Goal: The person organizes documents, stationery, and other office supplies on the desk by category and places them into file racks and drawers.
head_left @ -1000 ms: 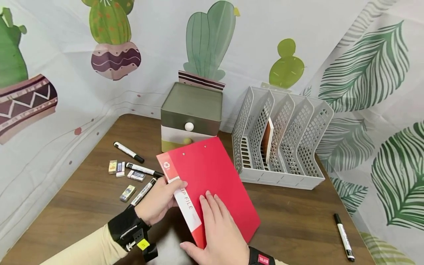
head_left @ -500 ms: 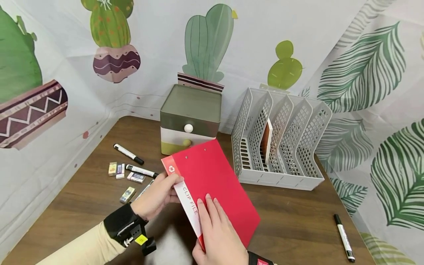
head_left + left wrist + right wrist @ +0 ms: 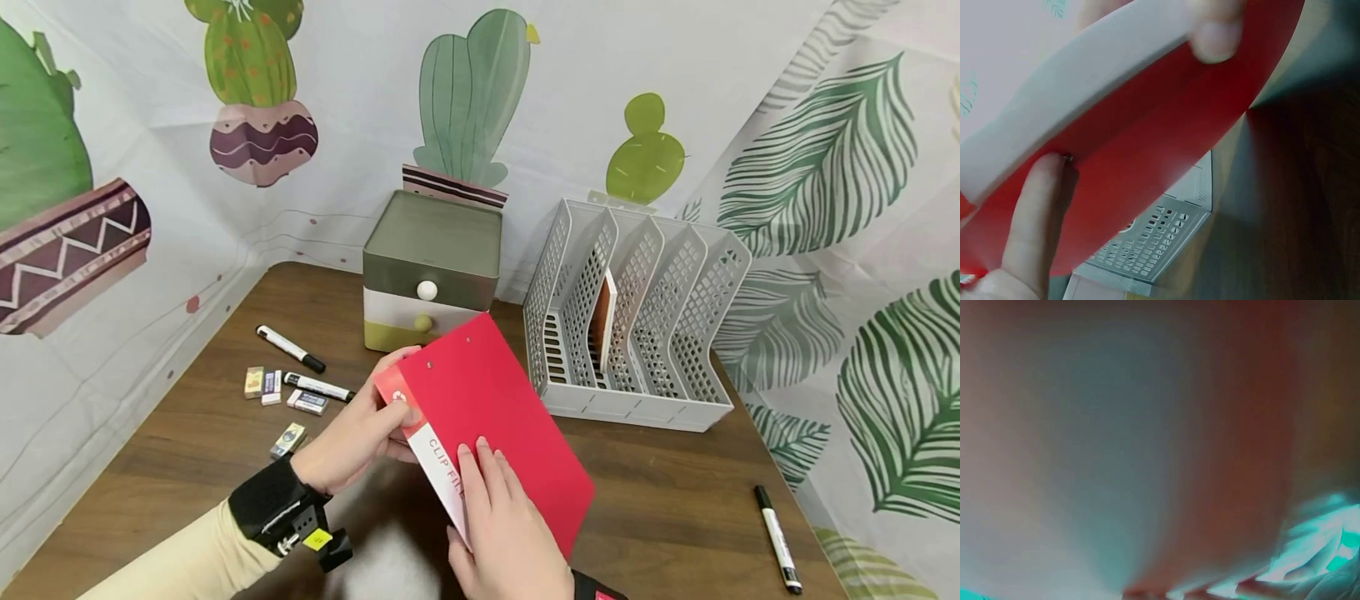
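A red clip file (image 3: pixel 502 392) is held tilted above the table, its label strip facing left. My left hand (image 3: pixel 360 433) grips its upper left corner, thumb over the spine and the other fingers behind. On the lower part of the red cover my right hand (image 3: pixel 513 533) rests with straight fingers, its thumb beside the spine edge. In the left wrist view the red cover (image 3: pixel 1141 144) stretches across, with a fingertip beside a small rivet (image 3: pixel 1068 157). The right wrist view is blurred; only reddish and pale areas show.
A grey file rack (image 3: pixel 637 404) holding a thin brown-and-white board (image 3: pixel 606 321) stands at the back right. Left of it is a drawer box (image 3: pixel 435 233). Markers (image 3: pixel 291 347) and several erasers (image 3: pixel 307 401) lie at left. Another marker (image 3: pixel 777 537) lies at the right edge.
The clip file has shifted slightly right. My left hand has slid up the spine to the top corner, and my right thumb has drawn in toward the spine edge.
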`<state>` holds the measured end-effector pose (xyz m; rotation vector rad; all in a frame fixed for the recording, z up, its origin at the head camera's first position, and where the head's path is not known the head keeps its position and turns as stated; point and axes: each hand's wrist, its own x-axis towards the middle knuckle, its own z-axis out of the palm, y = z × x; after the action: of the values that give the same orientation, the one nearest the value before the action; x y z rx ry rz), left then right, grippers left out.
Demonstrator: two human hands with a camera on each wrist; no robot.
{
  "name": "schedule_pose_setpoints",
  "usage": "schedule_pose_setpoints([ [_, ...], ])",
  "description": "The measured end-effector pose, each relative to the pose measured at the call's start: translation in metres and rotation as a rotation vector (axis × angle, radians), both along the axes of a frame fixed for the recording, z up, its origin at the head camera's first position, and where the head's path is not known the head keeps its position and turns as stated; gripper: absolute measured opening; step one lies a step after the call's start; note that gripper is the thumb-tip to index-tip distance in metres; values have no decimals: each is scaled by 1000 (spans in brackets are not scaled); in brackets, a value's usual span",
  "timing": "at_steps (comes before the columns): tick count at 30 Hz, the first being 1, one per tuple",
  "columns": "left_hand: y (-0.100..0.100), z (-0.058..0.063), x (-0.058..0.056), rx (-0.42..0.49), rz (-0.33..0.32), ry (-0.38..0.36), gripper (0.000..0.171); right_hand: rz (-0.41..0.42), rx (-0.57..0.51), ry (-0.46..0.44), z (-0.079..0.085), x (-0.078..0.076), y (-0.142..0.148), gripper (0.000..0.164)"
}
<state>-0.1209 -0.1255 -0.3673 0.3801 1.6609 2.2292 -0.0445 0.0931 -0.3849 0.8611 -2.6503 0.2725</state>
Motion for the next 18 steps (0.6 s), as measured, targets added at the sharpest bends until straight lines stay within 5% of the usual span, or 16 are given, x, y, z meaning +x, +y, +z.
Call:
schedule_pose_setpoints([
  [5, 3, 6, 3, 38, -37, 61, 71, 16, -58, 39, 8, -1, 5, 81],
  [12, 5, 11, 1, 119, -94, 136, 71, 12, -172, 261, 13, -2, 11, 53],
  [18, -3, 1, -7, 91, -36, 142, 69, -16, -289, 277, 35, -3, 26, 58],
])
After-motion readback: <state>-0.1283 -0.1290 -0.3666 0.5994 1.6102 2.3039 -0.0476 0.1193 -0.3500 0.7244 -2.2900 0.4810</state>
